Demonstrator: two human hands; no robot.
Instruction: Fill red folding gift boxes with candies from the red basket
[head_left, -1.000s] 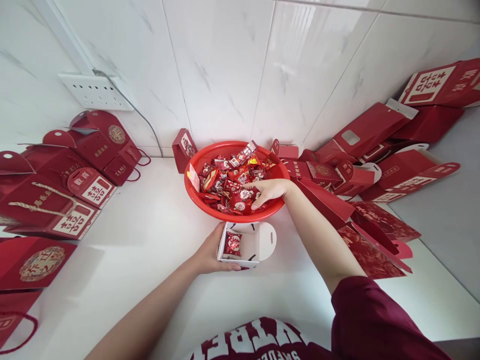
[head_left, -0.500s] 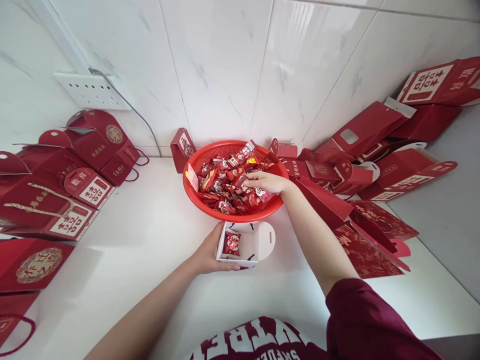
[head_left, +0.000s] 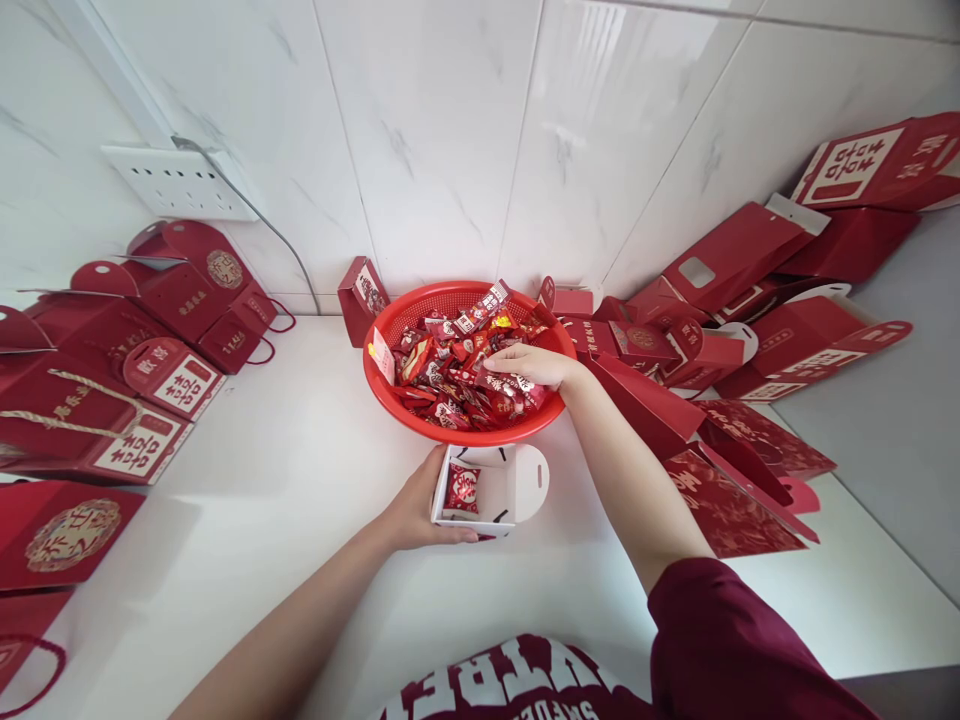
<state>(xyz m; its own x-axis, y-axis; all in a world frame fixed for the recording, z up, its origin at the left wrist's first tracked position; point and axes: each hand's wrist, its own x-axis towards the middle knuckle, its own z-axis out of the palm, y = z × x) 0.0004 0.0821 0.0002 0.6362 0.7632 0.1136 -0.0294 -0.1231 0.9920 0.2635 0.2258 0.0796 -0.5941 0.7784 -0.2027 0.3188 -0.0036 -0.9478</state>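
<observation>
My left hand is wrapped round the left side of a small open box, white inside, with its rounded flap out to the right. A red wrapped candy lies in the box's left part. Behind the box stands a red plastic basket heaped with red-wrapped sweets. Over the basket's right side, my right hand has its fingers closed on a dark red candy packet at the top of the heap.
Red gift boxes crowd the left side of the white table. More red boxes are piled at the right. One small red box stands by the tiled wall, behind the basket's left edge.
My right hand has shifted very slightly left, and more of the dark red packet shows under its fingers. My left hand and the box look almost unmoved.
</observation>
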